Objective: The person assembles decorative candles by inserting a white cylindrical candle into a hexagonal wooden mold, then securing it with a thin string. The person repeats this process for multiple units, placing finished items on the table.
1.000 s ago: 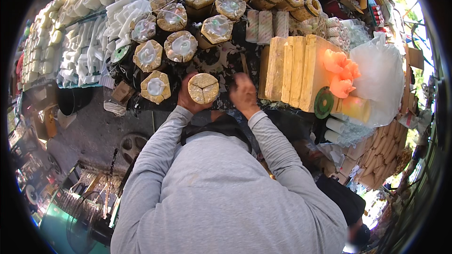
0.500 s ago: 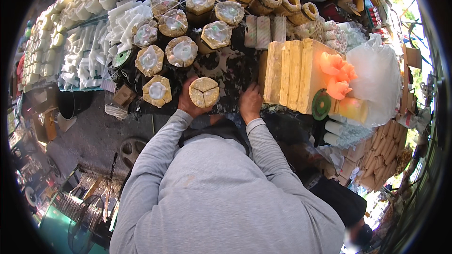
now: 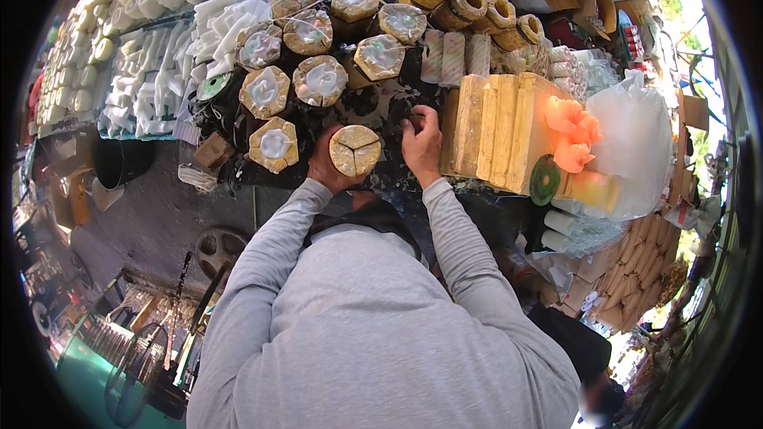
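A round, yellowish mold (image 3: pixel 354 151), its top split by three seams meeting in the middle, stands near the front edge of the dark table (image 3: pixel 381 115). My left hand (image 3: pixel 323 164) is wrapped round its left side. Just right of it, my right hand (image 3: pixel 423 147) is raised a little over the table, thumb and fingers curled toward each other; whatever they may hold is too dark to make out. Beyond my left hand stand several hexagonal molds (image 3: pixel 273 145) with whitish, glossy middles.
Yellow rectangular blocks (image 3: pixel 489 127) stand right of my right hand, with an orange flower-shaped piece (image 3: pixel 574 133) and a plastic bag (image 3: pixel 632 143) beyond. Hollow round molds (image 3: pixel 469 1) line the back. White candle-like pieces (image 3: pixel 151 79) cover the left side.
My right hand has lifted from the table's front and moved slightly away from me, its fingers now curled. My left hand stays on the round mold; the whole view has shifted a little.
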Motion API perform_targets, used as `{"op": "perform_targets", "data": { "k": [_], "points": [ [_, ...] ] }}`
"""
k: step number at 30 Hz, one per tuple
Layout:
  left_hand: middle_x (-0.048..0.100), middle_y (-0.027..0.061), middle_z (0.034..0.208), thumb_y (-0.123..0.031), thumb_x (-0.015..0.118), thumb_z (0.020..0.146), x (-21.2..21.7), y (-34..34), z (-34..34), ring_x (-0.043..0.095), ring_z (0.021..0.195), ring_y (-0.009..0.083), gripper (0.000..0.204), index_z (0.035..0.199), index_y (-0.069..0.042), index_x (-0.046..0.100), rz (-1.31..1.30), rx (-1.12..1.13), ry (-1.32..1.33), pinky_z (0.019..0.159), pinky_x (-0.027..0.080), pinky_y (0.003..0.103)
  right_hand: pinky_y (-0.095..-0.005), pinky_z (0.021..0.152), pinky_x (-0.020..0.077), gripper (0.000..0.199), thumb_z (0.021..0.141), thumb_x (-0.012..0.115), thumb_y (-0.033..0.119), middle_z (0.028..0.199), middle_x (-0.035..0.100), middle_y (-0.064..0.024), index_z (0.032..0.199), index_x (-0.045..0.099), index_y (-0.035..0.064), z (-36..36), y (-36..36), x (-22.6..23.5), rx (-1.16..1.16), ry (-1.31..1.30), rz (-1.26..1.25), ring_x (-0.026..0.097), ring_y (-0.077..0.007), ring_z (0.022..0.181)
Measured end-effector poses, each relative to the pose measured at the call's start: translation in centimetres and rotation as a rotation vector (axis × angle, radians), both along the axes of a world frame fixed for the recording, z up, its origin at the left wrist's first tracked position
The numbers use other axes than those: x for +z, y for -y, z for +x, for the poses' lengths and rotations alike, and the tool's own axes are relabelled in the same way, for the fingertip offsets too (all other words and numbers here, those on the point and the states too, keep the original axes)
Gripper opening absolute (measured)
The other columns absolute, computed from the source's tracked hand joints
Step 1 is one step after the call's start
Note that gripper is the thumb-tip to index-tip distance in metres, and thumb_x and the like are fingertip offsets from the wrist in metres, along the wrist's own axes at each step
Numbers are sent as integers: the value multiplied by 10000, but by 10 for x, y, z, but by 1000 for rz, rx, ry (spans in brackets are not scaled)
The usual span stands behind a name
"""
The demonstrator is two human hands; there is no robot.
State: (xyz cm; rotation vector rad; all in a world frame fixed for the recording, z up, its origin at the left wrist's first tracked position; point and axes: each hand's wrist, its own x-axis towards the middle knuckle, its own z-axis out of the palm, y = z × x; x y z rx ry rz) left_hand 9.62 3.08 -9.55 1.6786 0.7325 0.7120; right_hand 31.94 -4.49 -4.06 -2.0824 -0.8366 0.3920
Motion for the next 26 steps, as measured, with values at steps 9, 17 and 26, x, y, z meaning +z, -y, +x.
{"op": "perform_targets", "data": {
  "k": [9,17,26],
  "points": [
    [652,157,1339,-288,1042,624,-9,-1,1,672,1235,294,1129,1483,-28,357,-60,-14,-17,1065,540,421,-342,795,662,585,1027,481,-78,1493,610,-194,1589,385,52,-21,18,63,138,-976,299,761,-200,943],
    [656,159,1324,-304,1042,630,-18,-4,1,678,1221,300,1140,1495,-23,354,64,-22,33,1043,548,423,-364,826,678,675,952,718,-70,1533,563,-237,1540,402,31,-31,41,90,329,-564,131,739,-276,1138],
    [581,179,1432,-354,1011,695,-27,1,-7,628,1302,318,1103,1522,-19,362,168,13,65,1099,509,436,-561,1225,402,769,849,933,210,1609,490,-222,1410,425,77,-50,10,45,833,178,245,357,-515,1546]
  ]
}}
